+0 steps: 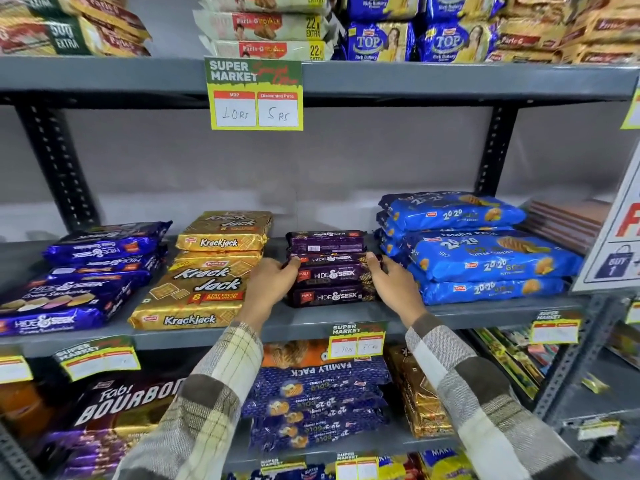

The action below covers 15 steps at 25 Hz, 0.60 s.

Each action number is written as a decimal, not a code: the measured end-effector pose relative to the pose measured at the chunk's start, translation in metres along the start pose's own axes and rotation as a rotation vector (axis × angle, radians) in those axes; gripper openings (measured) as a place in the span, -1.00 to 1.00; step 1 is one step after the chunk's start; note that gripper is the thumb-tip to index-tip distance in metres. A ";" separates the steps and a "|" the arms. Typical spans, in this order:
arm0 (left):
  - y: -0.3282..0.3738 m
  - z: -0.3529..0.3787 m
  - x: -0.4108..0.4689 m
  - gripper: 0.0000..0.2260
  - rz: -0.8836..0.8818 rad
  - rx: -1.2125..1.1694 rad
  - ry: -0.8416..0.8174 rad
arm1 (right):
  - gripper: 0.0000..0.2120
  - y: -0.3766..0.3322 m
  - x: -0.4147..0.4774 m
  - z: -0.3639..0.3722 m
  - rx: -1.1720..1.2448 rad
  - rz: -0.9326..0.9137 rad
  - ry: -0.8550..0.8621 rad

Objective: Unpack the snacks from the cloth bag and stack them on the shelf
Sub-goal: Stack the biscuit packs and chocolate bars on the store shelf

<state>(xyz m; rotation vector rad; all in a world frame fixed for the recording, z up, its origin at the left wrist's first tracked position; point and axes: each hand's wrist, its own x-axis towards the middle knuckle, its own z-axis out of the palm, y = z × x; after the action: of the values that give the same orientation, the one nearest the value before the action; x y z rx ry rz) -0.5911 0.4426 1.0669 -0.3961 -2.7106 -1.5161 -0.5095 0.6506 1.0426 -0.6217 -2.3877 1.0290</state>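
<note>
Alignment during restocking

Grey shelf (298,325) carries Krackjack packs (194,292) at 9 o'clock and 20-20 packs (485,258) at 3 o'clock of the Hide & Seek stack (332,275). Curled fingers of the left hand (268,282) and right hand (394,284) clasp its opposite ends, probably to square the packets; forearms converge from 6 o'clock.

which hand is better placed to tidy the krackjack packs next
Left, probably. The left hand grips the Hide & Seek stack at the end beside the Krackjack packs; the right hand holds its far end.
</note>
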 end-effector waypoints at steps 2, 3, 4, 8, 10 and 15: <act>0.000 -0.001 -0.002 -0.50 0.008 0.022 0.006 | -0.39 0.002 -0.001 -0.001 -0.019 0.004 -0.016; 0.000 0.000 -0.002 -0.50 0.005 0.019 0.004 | -0.38 0.003 -0.001 -0.001 -0.026 0.004 -0.026; 0.001 0.000 -0.002 -0.51 -0.002 0.002 0.001 | -0.38 0.004 -0.001 -0.001 -0.035 0.002 -0.033; 0.004 0.000 -0.002 -0.49 0.054 0.095 0.039 | -0.36 0.003 -0.004 0.001 -0.115 0.024 -0.008; 0.006 -0.001 -0.007 -0.51 0.152 0.158 0.119 | -0.34 -0.003 -0.013 0.004 -0.215 -0.038 0.157; 0.008 -0.017 -0.028 -0.51 0.444 0.328 0.439 | -0.38 -0.044 -0.032 0.023 -0.178 -0.389 0.332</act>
<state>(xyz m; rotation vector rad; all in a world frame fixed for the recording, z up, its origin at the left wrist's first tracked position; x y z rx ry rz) -0.5644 0.4265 1.0787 -0.5323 -2.2679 -0.8988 -0.5066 0.5930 1.0545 -0.3325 -2.1966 0.5086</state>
